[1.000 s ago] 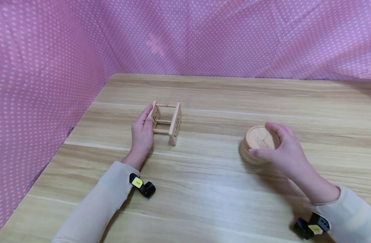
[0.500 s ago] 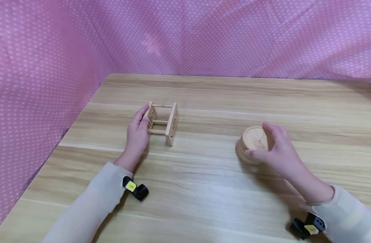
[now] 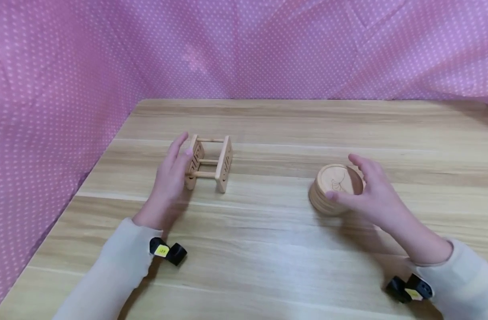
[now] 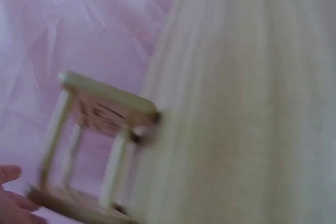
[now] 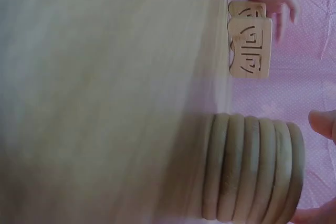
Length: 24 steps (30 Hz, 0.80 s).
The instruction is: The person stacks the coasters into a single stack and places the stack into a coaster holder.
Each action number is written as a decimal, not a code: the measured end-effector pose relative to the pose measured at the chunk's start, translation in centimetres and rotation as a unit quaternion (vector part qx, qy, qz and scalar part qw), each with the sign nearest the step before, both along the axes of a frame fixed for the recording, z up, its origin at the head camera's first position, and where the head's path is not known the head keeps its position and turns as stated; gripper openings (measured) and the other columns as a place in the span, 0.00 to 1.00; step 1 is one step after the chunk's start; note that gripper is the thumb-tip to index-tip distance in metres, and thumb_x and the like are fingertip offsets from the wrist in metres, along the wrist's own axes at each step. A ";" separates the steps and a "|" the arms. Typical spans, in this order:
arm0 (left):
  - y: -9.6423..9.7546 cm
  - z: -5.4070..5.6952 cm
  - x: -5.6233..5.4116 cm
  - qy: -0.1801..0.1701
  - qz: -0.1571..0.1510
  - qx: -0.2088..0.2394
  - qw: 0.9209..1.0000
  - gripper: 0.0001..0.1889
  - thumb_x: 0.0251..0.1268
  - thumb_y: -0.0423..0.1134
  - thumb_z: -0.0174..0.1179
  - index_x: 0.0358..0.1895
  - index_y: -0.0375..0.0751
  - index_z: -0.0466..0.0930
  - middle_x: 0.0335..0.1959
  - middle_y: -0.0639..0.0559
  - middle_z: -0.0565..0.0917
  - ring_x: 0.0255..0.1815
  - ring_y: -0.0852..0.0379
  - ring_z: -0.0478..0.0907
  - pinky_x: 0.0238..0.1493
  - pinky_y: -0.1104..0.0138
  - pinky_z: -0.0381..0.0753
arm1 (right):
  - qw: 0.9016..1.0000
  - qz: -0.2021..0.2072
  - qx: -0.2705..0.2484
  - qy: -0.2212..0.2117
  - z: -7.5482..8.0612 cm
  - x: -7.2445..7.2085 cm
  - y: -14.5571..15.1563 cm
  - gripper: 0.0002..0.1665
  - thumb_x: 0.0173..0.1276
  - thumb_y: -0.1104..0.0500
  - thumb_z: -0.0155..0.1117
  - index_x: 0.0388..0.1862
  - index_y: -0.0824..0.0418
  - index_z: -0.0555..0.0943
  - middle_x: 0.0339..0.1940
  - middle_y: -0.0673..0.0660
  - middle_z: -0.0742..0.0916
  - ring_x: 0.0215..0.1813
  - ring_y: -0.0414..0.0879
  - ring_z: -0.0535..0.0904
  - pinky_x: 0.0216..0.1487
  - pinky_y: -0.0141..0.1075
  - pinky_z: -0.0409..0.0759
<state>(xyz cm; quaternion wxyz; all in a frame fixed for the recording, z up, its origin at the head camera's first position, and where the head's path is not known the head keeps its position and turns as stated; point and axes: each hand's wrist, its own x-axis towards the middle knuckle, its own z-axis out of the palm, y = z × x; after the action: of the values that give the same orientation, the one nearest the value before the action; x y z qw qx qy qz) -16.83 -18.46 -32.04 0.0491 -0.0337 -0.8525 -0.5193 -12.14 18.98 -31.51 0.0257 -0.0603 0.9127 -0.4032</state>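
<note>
A small wooden rack (image 3: 224,164), with two carved side panels joined by thin rods, stands on the table at left of centre. Beside its left panel is my left hand (image 3: 166,180), fingers extended and slightly off the wood; the blurred left wrist view also has the fingers (image 4: 16,205) apart from it. To the right stands a stack of round wooden coasters (image 3: 323,195), the top one engraved with a leaf-like line drawing. My right hand (image 3: 376,198) is spread over the stack's right side, thumb near the top rim and index finger lifted clear. Several discs (image 5: 252,169) show edge-on in the right wrist view.
The wood-grain table (image 3: 264,249) reaches back to a pink polka-dot cloth (image 3: 244,49), which hangs behind it and along the left. Each sleeve cuff carries a small black camera, the left one (image 3: 176,253) and the right one (image 3: 408,289).
My left hand has let go of the rack and drawn back slightly to the left. The right hand's fingers have spread away from the coaster stack.
</note>
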 end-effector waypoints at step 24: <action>13.2 -1.9 -0.2 -0.006 -0.382 -0.188 0.905 0.50 0.49 0.52 0.68 0.73 0.46 0.48 0.71 0.50 0.59 0.68 0.58 0.63 0.69 0.69 0.58 | 0.979 0.103 0.175 -0.021 3.0 -1.4 0.1 0.64 0.43 0.39 0.74 0.70 0.70 0.55 0.68 0.74 0.62 0.66 0.71 0.55 0.63 0.66 0.55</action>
<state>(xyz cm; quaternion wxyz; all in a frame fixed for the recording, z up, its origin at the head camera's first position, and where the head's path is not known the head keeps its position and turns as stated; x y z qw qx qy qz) -17.03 -5.24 -33.91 -0.1650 -0.3622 -0.8565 -0.3287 -13.54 19.12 -28.54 0.0967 -0.1397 0.9575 -0.2332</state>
